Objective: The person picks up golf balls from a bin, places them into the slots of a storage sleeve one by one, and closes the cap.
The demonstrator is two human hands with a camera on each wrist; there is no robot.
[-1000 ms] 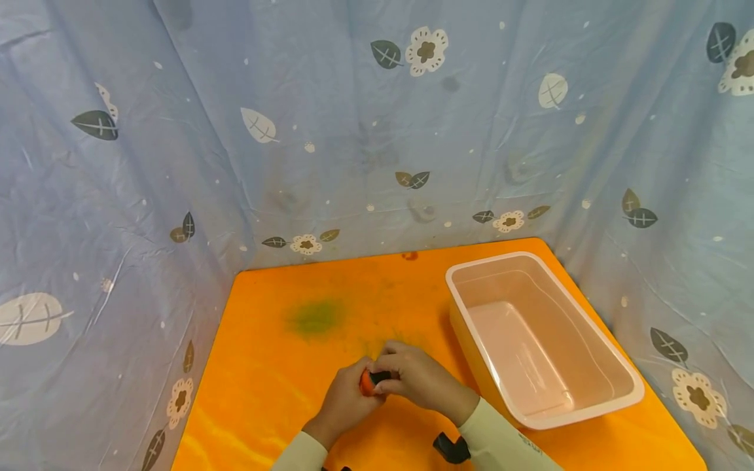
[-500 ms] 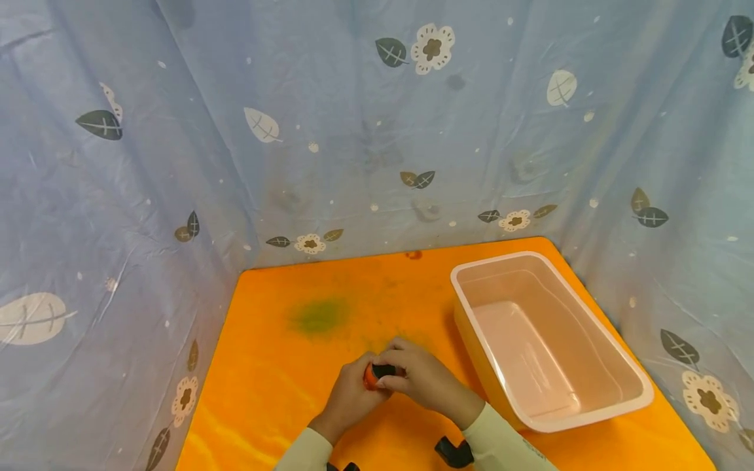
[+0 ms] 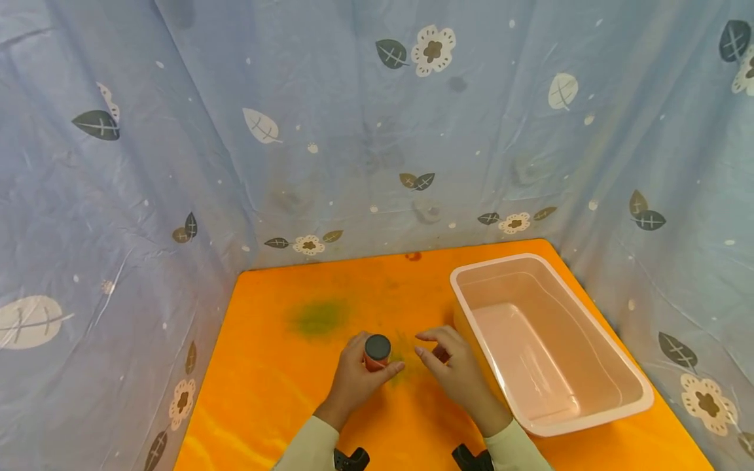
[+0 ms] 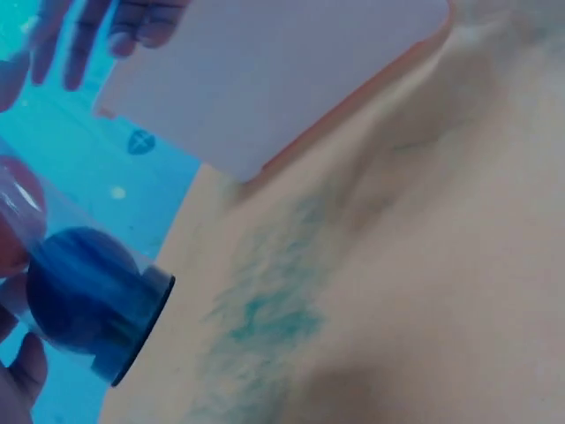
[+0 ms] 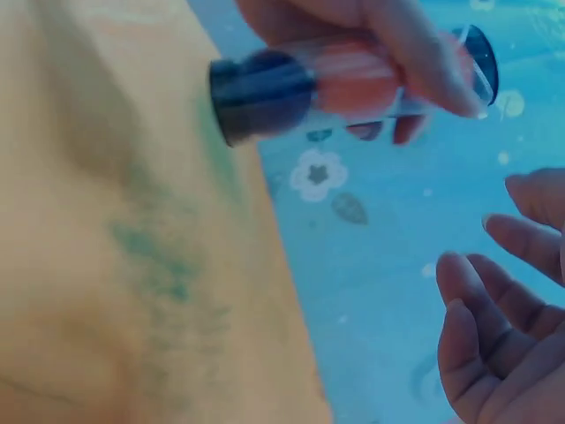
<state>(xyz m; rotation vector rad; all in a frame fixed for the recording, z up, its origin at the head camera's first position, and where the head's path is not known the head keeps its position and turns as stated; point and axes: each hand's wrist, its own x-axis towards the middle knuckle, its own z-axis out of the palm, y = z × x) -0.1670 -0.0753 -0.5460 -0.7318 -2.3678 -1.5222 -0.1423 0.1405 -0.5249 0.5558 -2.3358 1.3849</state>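
My left hand (image 3: 353, 376) grips a clear tube (image 3: 377, 360) around its side, and a round dark cap (image 3: 377, 347) faces up toward the head camera. Through the tube's wall in the left wrist view, a dark blue ball (image 4: 81, 287) sits near the capped end, with a reddish ball (image 4: 18, 212) behind it. In the right wrist view the tube (image 5: 353, 84) lies across the left hand, a dark end at each side. Apart from it, my right hand (image 3: 456, 369) hovers between the tube and the tub, fingers relaxed and bent, holding nothing.
A pale pink plastic tub (image 3: 524, 356) stands at the right of the orange table (image 3: 283, 386), close beside my right forearm. Green smudges (image 3: 318, 318) mark the tabletop. A blue flowered curtain (image 3: 341, 131) surrounds the back and sides. Black wrist gear (image 3: 351, 459) shows at the bottom.
My right hand has let go of the tube and moved right toward the tub. The left hand has turned the tube so its dark cap faces up.
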